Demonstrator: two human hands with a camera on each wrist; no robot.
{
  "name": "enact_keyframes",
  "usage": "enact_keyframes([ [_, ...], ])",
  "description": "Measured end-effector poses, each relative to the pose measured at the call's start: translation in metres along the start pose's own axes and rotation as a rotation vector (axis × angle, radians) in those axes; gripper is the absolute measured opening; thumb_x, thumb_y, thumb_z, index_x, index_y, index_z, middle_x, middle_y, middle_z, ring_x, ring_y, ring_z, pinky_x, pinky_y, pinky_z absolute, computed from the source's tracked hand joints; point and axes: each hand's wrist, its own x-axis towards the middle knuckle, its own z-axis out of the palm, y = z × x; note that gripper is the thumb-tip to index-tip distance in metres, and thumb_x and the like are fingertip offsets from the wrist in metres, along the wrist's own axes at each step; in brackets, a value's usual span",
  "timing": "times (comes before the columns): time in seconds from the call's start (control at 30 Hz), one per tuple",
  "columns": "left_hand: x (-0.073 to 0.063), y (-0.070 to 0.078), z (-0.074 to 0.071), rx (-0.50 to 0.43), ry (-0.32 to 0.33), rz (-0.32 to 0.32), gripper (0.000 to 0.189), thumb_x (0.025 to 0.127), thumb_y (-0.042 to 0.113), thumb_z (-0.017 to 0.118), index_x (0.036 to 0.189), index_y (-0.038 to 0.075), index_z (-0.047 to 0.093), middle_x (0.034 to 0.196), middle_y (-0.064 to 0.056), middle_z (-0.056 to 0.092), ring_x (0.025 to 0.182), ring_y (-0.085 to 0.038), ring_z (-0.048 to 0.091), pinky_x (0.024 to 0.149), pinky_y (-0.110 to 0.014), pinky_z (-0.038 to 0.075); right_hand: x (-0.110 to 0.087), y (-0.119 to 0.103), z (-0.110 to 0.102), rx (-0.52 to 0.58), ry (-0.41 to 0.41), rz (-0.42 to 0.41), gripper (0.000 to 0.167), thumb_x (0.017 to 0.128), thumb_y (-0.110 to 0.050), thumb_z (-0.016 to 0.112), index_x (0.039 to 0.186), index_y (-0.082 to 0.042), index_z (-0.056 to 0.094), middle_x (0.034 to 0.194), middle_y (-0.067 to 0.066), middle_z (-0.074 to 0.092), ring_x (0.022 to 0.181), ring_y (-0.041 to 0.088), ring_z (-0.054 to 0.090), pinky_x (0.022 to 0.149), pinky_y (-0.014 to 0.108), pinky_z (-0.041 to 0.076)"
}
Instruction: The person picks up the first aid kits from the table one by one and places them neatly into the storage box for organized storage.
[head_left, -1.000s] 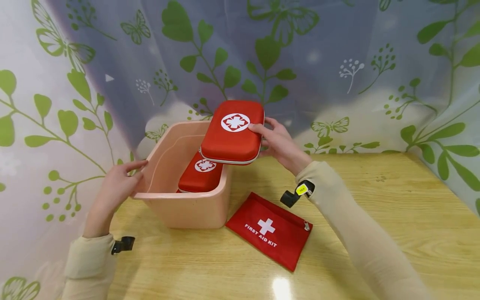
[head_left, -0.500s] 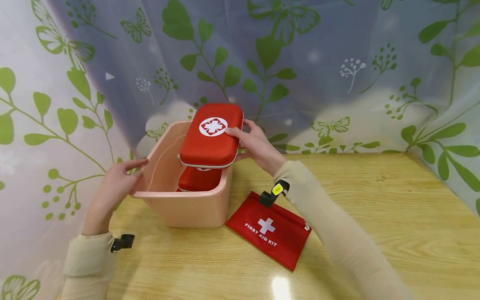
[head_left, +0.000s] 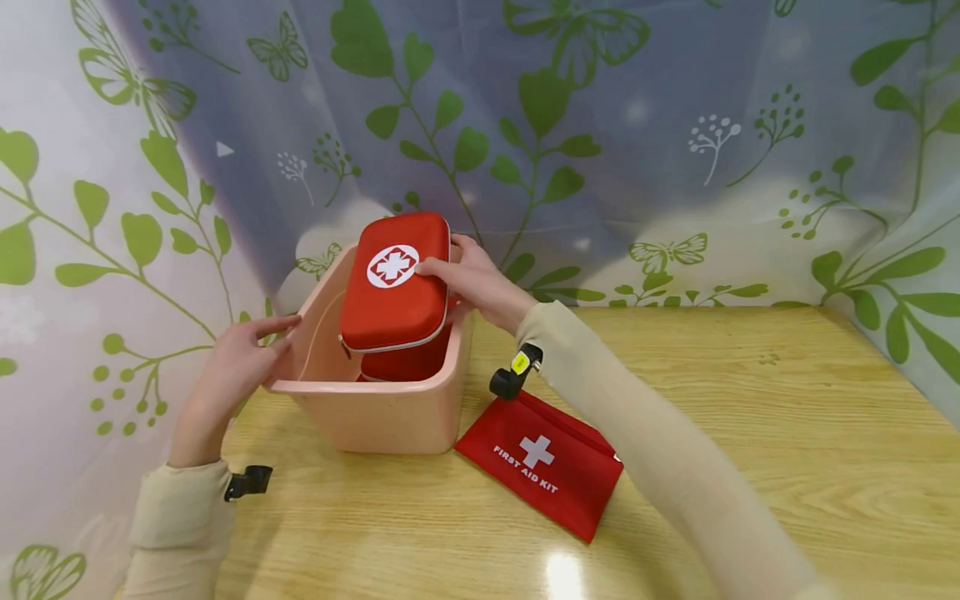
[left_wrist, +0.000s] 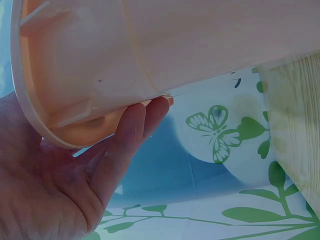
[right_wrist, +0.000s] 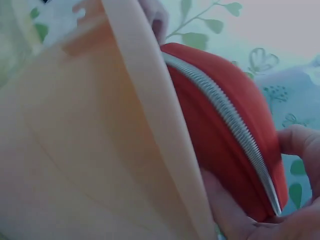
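My right hand (head_left: 483,282) grips a red hard-shell first aid case (head_left: 393,312) by its right side, thumb on top near the white cross emblem. The case is tilted over the mouth of a peach plastic bin (head_left: 390,417). In the right wrist view the silver zipper (right_wrist: 232,120) runs along the case's edge, just beyond the bin's rim (right_wrist: 165,135). Beneath it, a second red case (head_left: 405,364) lies in the bin, mostly hidden. My left hand (head_left: 232,367) holds the bin's left rim, its fingers along the rim's outside in the left wrist view.
A flat red first aid pouch (head_left: 525,492) lies on the wooden table (head_left: 750,400) right of the bin, partly covered by my right sleeve. A curtain (head_left: 637,167) with leaves and butterflies hangs close behind and to the left.
My right hand has carried the red case leftward and slightly down, from beyond the bin's right side to over its opening. The left hand keeps its place on the rim.
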Motion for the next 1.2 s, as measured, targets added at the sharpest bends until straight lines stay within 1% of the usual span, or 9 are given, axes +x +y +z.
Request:
enact_keyframes([
  [0.17,0.0,0.0,-0.001,-0.008,-0.008,0.0,0.045,0.102,0.02,0.047,0.142,0.001,0.051,0.119,-0.025,0.058,0.061,-0.022,0.044,0.051,-0.032,0.037,0.004,-0.008,0.014,-0.259,-0.035,-0.086,0.063,0.09,-0.019,0.063,0.145,-0.01,0.036,0.132,0.013,0.045,0.081,0.026,0.069,0.064,0.038,0.058],
  [0.3,0.001,0.0,0.002,-0.012,-0.011,-0.009,0.045,0.101,0.019,0.047,0.142,0.001,0.052,0.119,-0.027,0.059,0.071,-0.027,0.05,0.054,-0.032,0.039,-0.003,-0.004,0.022,-0.751,-0.037,-0.163,0.062,0.095,-0.026,0.055,0.149,-0.009,0.03,0.116,0.013,0.063,0.088,0.025,0.068,0.075,0.036,0.056],
  [0.37,0.001,0.0,0.004,-0.026,-0.013,-0.017,0.045,0.101,0.019,0.047,0.142,0.001,0.052,0.118,-0.026,0.059,0.07,-0.025,0.051,0.054,-0.032,0.04,-0.008,0.001,0.023,-1.041,-0.037,-0.206,0.065,0.098,-0.031,0.052,0.154,-0.008,0.026,0.128,0.012,0.059,0.108,0.025,0.062,0.093,0.036,0.049],
  [0.43,0.001,0.001,0.004,-0.034,-0.015,-0.024,0.045,0.101,0.019,0.047,0.142,0.001,0.051,0.116,-0.025,0.059,0.064,-0.024,0.049,0.052,-0.031,0.04,-0.014,0.007,0.021,-1.2,-0.061,-0.243,0.065,0.1,-0.035,0.05,0.154,-0.008,0.027,0.142,0.013,0.05,0.129,0.028,0.049,0.107,0.04,0.036],
  [0.5,0.001,0.001,0.005,-0.036,-0.017,-0.026,0.045,0.101,0.019,0.047,0.142,0.001,0.051,0.12,-0.025,0.058,0.069,-0.025,0.049,0.053,-0.032,0.04,-0.021,0.013,0.016,-1.249,-0.101,-0.247,0.064,0.102,-0.041,0.045,0.154,-0.009,0.031,0.155,0.013,0.033,0.143,0.03,0.028,0.115,0.044,0.021],
  [0.67,0.002,0.001,0.004,-0.022,-0.007,-0.014,0.044,0.1,0.016,0.047,0.141,-0.001,0.052,0.13,-0.03,0.053,0.091,-0.033,0.05,0.059,-0.033,0.04,-0.04,0.02,0.0,-1.171,-0.118,-0.19,0.071,0.1,-0.057,0.036,0.157,-0.015,0.028,0.162,0.009,0.017,0.148,0.031,0.013,0.116,0.05,0.013],
  [0.87,0.003,0.0,0.001,-0.006,0.005,-0.008,0.045,0.099,0.016,0.047,0.141,0.0,0.052,0.12,-0.027,0.057,0.073,-0.028,0.047,0.051,-0.032,0.037,-0.062,0.016,-0.02,-1.183,-0.04,-0.202,0.078,0.096,-0.067,0.031,0.159,-0.022,0.02,0.163,0.004,0.012,0.149,0.028,0.007,0.115,0.054,0.011],
  [1.07,0.001,-0.001,0.002,0.008,0.01,0.0,0.046,0.097,0.014,0.047,0.141,0.0,0.053,0.122,-0.027,0.057,0.075,-0.028,0.048,0.049,-0.032,0.035,-0.08,0.018,-0.045,-1.199,-0.019,-0.192,0.079,0.096,-0.069,0.03,0.159,-0.023,0.019,0.163,0.003,0.01,0.149,0.027,0.006,0.116,0.054,0.011],
  [1.2,0.001,0.0,0.002,-0.005,0.017,-0.002,0.046,0.096,0.013,0.048,0.141,0.0,0.053,0.108,-0.025,0.061,0.053,-0.018,0.041,0.045,-0.03,0.034,-0.091,0.02,-0.057,-1.202,-0.01,-0.204,0.08,0.096,-0.069,0.03,0.159,-0.02,0.02,0.163,0.004,0.01,0.149,0.028,0.005,0.116,0.054,0.011],
])
